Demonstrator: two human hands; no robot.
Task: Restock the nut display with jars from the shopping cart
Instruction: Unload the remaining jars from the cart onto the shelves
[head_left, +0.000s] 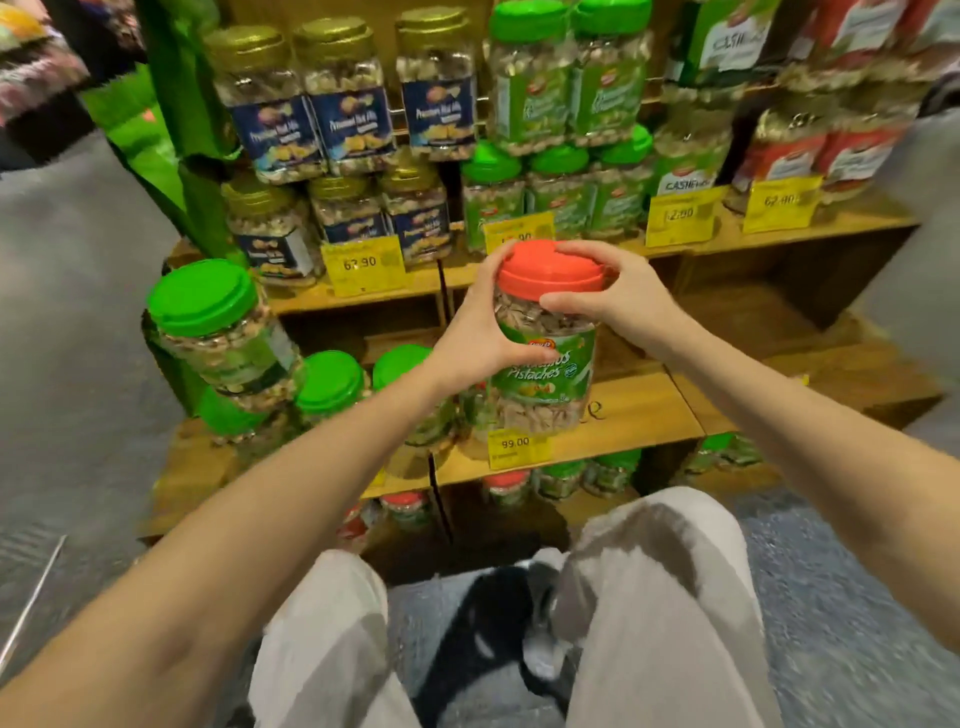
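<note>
- Two knees in pale trousers (660, 597) are seen at the bottom edge, with one blurred shoe (540, 639) between them on the grey floor (831, 623).
- Two bare forearms are stretched forward to one red-lidded jar (545, 384), which is held upright.
- The jar is grasped by the left hand (475, 332) round its shoulder just under the lid, with the thumb laid across the front.
- The red lid (550, 270) is clasped from the right side by the right hand (608, 296): the fingers are curled over the far rim and the thumb is pressed just below the lid.
- The jar is held over the lower shelf (639, 410) of the wooden display, just behind one yellow price tag (519, 447) marked 99.00. Whether its base touches the board cannot be told.
- To its left on the same shelf four green lids are counted. The nearest green-lidded jar (208, 306) is tilted on top of others.
- Under that shelf two red-lidded and three green-lidded jars are made out, all blurred.
- On the upper shelf (857, 223), at the left, six gold-lidded jars (343, 88) with blue labels are stacked three over three.
- Beside them five green-topped jars (530, 78) are stacked two over three.
- Further right, cashew jars (685, 156) and red-labelled jars (789, 140) are too blurred to be counted.
- Four more yellow tags (363, 262) are fixed along the upper shelf's front edge.
</note>
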